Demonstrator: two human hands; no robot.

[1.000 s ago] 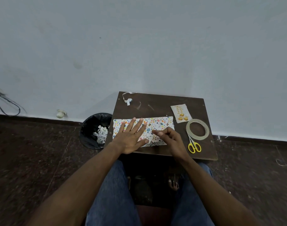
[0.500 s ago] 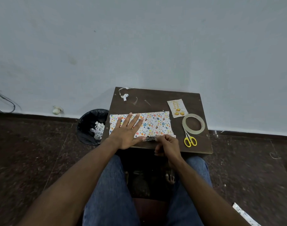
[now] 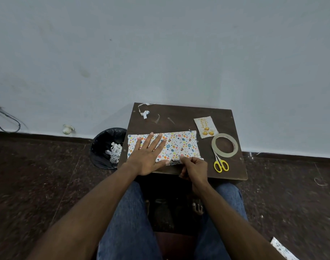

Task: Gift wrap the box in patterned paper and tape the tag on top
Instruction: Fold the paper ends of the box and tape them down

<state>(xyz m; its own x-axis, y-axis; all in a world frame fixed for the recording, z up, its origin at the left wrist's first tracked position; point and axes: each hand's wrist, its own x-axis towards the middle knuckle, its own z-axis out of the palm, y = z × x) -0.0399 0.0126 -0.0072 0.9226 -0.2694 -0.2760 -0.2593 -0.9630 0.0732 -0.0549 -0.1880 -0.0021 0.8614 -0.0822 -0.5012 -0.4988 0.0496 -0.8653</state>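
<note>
My right hand point(image 3: 195, 168) has dropped from the box point(image 3: 163, 146) top to its six o'clock edge, fingers pinching the paper flap point(image 3: 179, 161) there, while my left hand point(image 3: 148, 155) stays spread flat on the box at mid-counter point(image 3: 181, 117), so the long seam is closing.

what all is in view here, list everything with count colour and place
wrapped box: 1, white paper with multicoloured print, near middle of table
table: 1, dark brown, against the wall
tag: 1, cream with gold print, far right of table
tape roll: 1, pale, right of box
scissors: 1, yellow handles, near right of table
paper scrap: 1, white, far left corner of table
bin: 1, black, on floor left of table, paper scraps inside
left hand: flat on box
right hand: pinching paper at box's near edge
</note>
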